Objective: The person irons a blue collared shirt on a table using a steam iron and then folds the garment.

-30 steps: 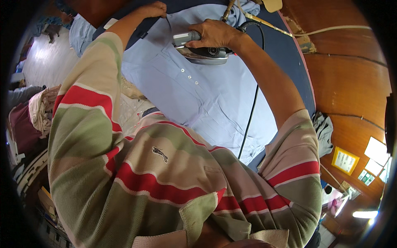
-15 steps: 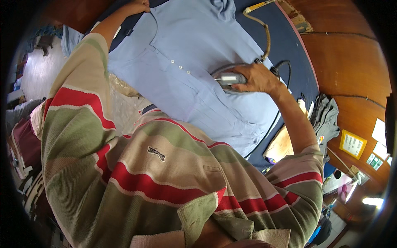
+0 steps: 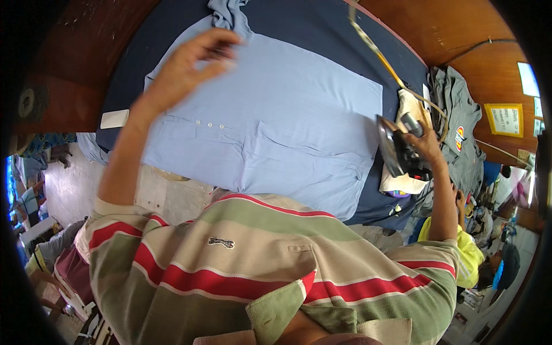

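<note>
A light blue shirt (image 3: 299,109) with small white buttons lies spread on the dark blue cloth of the table (image 3: 135,75). Over its far left part hovers my left hand (image 3: 192,66), blurred, thumb and fingers apart with nothing held. My right hand (image 3: 425,144) grips a clothes iron (image 3: 397,150) by its handle at the right of the shirt. The iron is tipped up, its flat sole turned toward the shirt. Beneath and beside it is a folded cream cloth (image 3: 405,185). A bunched part of the shirt (image 3: 230,16) lies at the far edge.
A yellowish cord or hose (image 3: 382,60) runs down from the far right toward the iron. Grey garments (image 3: 460,132) hang at the right by a wooden wall (image 3: 471,29). A white card (image 3: 115,119) lies at the table's left. A person in yellow (image 3: 471,259) is at the lower right.
The iron has come off the shirt and moved right, tipping up. My left hand has let go of the shirt's far left edge. The shirt now lies straighter and flatter.
</note>
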A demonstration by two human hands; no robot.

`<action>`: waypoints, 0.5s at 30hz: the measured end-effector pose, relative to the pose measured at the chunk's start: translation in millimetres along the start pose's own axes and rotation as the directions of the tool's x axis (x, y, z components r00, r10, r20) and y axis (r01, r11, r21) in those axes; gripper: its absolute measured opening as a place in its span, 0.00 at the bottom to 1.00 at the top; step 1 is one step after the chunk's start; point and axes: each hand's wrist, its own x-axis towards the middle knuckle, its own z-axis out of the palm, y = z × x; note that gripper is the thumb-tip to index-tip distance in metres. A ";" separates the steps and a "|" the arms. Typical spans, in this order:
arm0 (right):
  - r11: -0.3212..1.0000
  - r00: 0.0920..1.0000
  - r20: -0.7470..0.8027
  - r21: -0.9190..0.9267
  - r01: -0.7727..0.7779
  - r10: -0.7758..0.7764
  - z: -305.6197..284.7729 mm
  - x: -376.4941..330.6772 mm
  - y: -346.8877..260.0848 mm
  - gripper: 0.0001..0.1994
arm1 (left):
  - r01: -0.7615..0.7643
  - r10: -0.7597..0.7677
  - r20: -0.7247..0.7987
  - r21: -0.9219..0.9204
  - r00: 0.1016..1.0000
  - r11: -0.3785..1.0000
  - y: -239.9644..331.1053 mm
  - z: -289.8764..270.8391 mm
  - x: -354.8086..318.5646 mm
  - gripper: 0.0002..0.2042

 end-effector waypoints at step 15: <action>0.968 0.911 -0.381 -0.122 -0.217 0.156 -7.7 31.2 114.8 0.31 | 0.039 0.385 0.465 -0.676 0.798 0.736 136.8 141.7 3.0 0.16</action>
